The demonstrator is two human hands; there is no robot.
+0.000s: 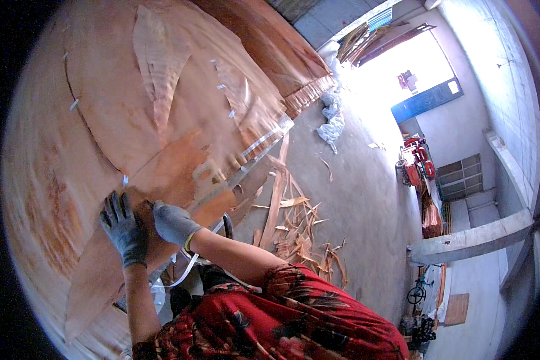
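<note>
A large sheet of brown wood veneer (pixel 180 102) covers the surface before me, with splits and small white tape pieces (pixel 74 104) on it. My left hand (pixel 126 231), in a grey glove, lies flat on a darker veneer piece (pixel 90 288), fingers stretched out. Close to its right, my gloved right hand (pixel 175 223) is closed at the edge of a reddish veneer patch (pixel 174 168). A small dark tip shows at its fingers; what it grips is mostly hidden. One tape piece (pixel 125 180) sits just beyond my left fingertips, at the end of a long dark crack.
Torn veneer strips (pixel 300 234) litter the concrete floor to the right. Crumpled clear plastic (pixel 331 120) lies beyond the veneer stack's edge. A white strip (pixel 183 273) hangs beside my right forearm. Red machinery (pixel 415 162) and a bicycle (pixel 419 291) stand along the far wall.
</note>
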